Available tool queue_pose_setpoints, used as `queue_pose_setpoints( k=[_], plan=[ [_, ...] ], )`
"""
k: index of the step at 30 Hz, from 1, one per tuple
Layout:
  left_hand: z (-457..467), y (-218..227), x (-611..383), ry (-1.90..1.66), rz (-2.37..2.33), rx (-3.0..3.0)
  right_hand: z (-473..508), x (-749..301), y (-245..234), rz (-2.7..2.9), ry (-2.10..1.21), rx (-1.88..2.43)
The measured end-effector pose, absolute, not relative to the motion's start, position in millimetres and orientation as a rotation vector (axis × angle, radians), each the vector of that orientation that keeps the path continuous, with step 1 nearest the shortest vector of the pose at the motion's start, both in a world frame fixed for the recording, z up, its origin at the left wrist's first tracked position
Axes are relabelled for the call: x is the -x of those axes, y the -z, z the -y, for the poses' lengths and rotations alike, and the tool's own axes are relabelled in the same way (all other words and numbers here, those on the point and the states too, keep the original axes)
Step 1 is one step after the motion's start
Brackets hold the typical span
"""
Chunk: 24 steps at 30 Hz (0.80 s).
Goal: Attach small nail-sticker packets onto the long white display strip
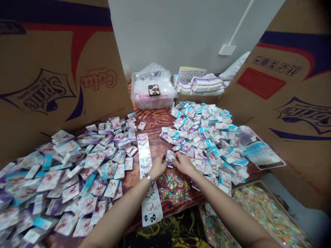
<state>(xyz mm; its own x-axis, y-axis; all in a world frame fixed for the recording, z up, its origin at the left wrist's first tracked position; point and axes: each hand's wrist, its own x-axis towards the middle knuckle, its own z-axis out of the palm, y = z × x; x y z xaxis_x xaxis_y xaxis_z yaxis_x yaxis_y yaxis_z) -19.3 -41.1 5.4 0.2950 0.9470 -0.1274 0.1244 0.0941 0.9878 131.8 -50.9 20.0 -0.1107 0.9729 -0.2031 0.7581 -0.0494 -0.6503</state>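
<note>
My left hand (158, 166) and my right hand (183, 162) meet at the middle of the wooden table (155, 120), fingers pinched together on a small packet (170, 158). A silver watch (148, 178) is on my left wrist. A long sticker sheet (143, 155) lies just left of my left hand, and a second one (152, 206) lies under my left forearm. A clear bag of colourful small pieces (174, 188) rests beneath my wrists. A heap of small packets (77, 172) spreads on the left and another heap (207, 137) on the right.
Large cardboard panels stand at left (51, 69) and right (289, 103). At the back a clear plastic bin (152, 93) carries a phone (154, 90), beside white and purple stacks (201, 84). A box of colourful bags (258, 213) sits at lower right.
</note>
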Motion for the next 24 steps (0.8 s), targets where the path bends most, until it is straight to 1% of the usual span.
queue_pose_setpoints(
  k=[2,4,11,14,16,21,24],
  plan=[
    [43,4,12,-0.841,-1.089,-1.210,51,-127,-18,1.812,-1.022,1.810],
    [45,1,20,-0.837,-1.067,-1.115,52,-125,-18,1.711,-1.144,1.725],
    [63,-46,78,-0.774,-0.718,-0.876,59,-112,-31,1.381,-1.656,1.318],
    [69,-54,87,-0.783,-0.736,-0.881,63,-106,-36,1.128,-1.912,1.124],
    [73,-55,89,-0.811,-0.808,-0.883,66,-101,-38,0.982,-2.023,1.044],
    [84,-54,94,-0.869,-0.908,-0.888,76,-86,-43,1.062,-2.072,1.082],
    [91,-53,96,-0.922,-0.941,-0.747,80,-81,-47,1.251,-1.955,1.154]
  ],
)
